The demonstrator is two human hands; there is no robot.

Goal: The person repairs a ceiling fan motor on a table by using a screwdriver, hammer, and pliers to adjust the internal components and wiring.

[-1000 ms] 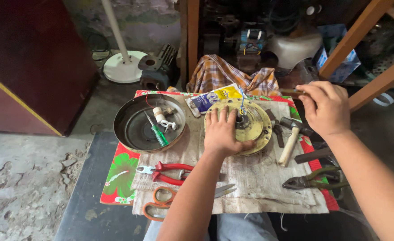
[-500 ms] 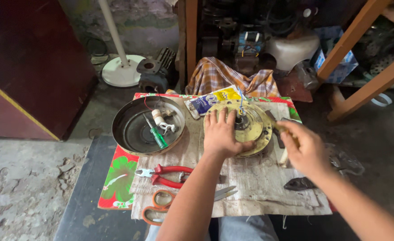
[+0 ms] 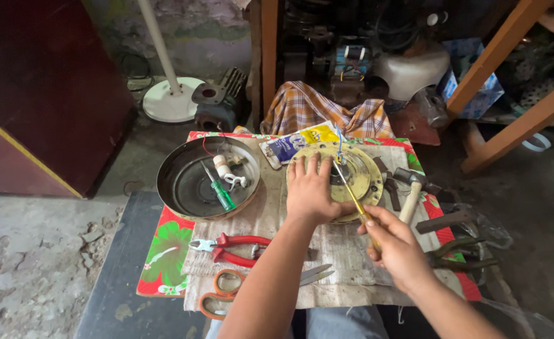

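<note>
At the left of the frame a dark round pan [image 3: 189, 182] is sitting on the table [image 3: 164, 251], with a green-handled screwdriver [image 3: 219, 187] and a small white part lying inside it. Below it, red pliers [image 3: 230, 247] and orange scissors [image 3: 227, 292] are lying on the grey cloth.

At the centre, the left hand [image 3: 311, 191] is pressing flat, fingers spread, on a round yellowish metal disc [image 3: 365, 176] resting on the cloth. The disc is looking stiff and fairly heavy, probably greasy; holding it down from above or gripping its rim would likely suit it best. The left forearm is reaching up from the bottom edge, wrist straight.

Right of centre, the right hand [image 3: 393, 245] is closing around the handle of a yellow screwdriver [image 3: 352, 194], its thin shaft slanting up-left toward the disc's hub. The tool is light and rigid. The right forearm is coming in from the lower right.

Further right, a hammer [image 3: 412, 194] and dark pliers [image 3: 462, 254] are lying near the table's edge.
</note>
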